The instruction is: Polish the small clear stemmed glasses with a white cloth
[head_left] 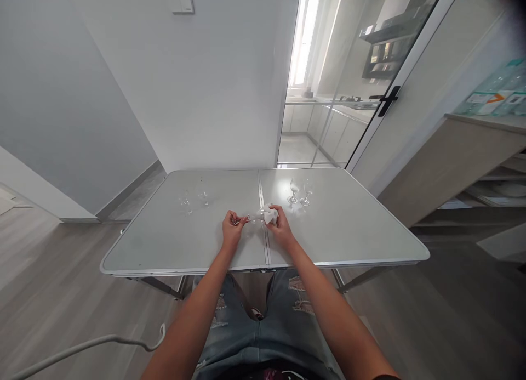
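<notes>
Low over the middle of the table, my left hand point(232, 230) pinches a small clear stemmed glass point(252, 219) by its foot end. The glass lies sideways, its bowl pointing right. My right hand point(281, 225) is closed on a crumpled white tissue point(269, 214), which sits against the bowl end and hides part of it. Whether the tissue reaches inside the bowl I cannot tell. Beyond my right hand, a stemmed glass point(292, 192) and a similar glass point(306, 193) stand upright side by side.
Faint clear glasses point(203, 197) are on the left half of the pale folding table point(156, 243), whose seam runs between my hands. A glass door point(329, 95) and a wall point(205, 95) rise behind it. Shelving with bottles point(501, 89) is at right; a white cable point(102, 340) hangs lower left.
</notes>
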`<state>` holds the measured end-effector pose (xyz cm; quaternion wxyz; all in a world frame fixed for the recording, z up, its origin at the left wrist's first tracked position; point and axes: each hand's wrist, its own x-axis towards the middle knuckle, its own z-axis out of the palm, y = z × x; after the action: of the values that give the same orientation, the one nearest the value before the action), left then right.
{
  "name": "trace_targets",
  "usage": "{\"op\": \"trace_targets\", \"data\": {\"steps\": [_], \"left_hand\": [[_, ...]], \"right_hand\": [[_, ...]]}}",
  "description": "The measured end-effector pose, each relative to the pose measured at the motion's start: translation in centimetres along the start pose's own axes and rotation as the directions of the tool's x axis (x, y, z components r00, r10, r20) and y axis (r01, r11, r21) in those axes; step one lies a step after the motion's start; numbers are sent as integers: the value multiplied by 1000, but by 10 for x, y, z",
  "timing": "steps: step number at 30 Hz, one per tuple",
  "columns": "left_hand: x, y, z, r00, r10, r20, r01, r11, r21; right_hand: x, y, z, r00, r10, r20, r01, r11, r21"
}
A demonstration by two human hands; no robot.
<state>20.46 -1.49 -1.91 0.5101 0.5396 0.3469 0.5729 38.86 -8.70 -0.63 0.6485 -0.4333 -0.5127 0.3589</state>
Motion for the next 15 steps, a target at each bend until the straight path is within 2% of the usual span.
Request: {"op": "trace_targets", "data": {"steps": [7, 15], "left_hand": [[-2, 4, 0, 991, -74, 108, 85, 990, -109], [-2, 2, -2, 991, -85, 101, 96, 990, -106]], "right_hand": [[-3, -10, -3, 1000, 11, 22, -11, 1000, 19], [-6, -10, 0, 982, 72, 176, -73, 997, 1]]}}
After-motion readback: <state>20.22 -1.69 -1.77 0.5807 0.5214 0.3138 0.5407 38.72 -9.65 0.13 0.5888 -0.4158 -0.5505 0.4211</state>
